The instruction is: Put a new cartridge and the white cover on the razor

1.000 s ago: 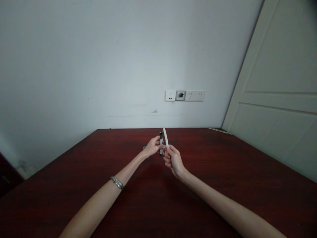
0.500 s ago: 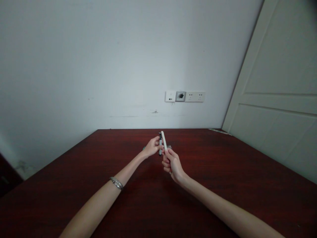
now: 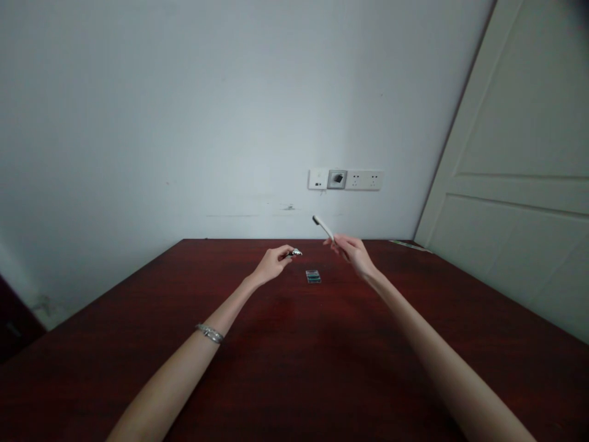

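My left hand [image 3: 272, 265] is closed on a razor, its silvery head [image 3: 295, 252] poking out past the fingertips; the fingers cover most of the handle. A white toothbrush [image 3: 324, 228] with dark bristles is pinched in my right hand [image 3: 353, 252]. It slants up and to the left, bristle end highest, above the table's back edge. The toothbrush and the razor are apart. Between and below the hands, a small clear pack [image 3: 313, 277] with teal and dark bands lies flat on the table.
The dark red wooden table [image 3: 294, 368] runs back to a pale wall. Sockets and switches [image 3: 345, 179] are set in that wall. A white panelled door [image 3: 519, 184] stands at the right, and a thin pale strip [image 3: 409, 246] lies at the back right table edge.
My right hand has moved up and right with the toothbrush, away from the razor. The razor has tipped from upright to pointing right. The clear pack, mostly hidden before, now shows fully.
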The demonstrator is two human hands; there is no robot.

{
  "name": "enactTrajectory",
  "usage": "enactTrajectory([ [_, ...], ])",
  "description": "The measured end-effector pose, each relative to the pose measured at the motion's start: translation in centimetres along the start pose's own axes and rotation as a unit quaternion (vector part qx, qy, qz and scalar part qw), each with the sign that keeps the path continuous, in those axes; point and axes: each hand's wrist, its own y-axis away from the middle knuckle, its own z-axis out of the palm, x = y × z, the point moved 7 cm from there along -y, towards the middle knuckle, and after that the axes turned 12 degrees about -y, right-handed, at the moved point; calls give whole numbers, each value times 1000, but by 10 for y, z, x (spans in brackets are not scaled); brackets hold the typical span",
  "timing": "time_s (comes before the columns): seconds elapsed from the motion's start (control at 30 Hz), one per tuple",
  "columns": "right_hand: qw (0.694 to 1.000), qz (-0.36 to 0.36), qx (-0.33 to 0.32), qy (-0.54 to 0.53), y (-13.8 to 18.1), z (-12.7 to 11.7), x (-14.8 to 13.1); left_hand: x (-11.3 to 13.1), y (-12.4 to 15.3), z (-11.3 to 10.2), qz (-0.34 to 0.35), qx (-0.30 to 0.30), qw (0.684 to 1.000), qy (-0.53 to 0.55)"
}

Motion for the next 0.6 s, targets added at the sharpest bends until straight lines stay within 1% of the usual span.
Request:
enactTrajectory([
  [0.07,995,-17,1,101,3,-1,12,-1,1,1,13,-2,1000,-20],
  [0.13,981,-21,-3,195,7,0,25,-5,2,1,15,-1,999,-36],
  [0.2,965,-17,-4,261,11,2,36,-9,2,2,10,1,999,-48],
  [0.3,948,-18,-11,319,13,7,43,-11,2,2,10,-3,998,-57],
  [0.4,930,-29,-30,365,14,14,42,-11,3,3,13,-9,998,-56],
  [0.53,912,-10,-21,409,14,12,42,-11,4,5,7,-19,998,-52],
  [0.6,910,-14,-18,415,16,12,41,-12,5,8,6,-28,998,-54],
])
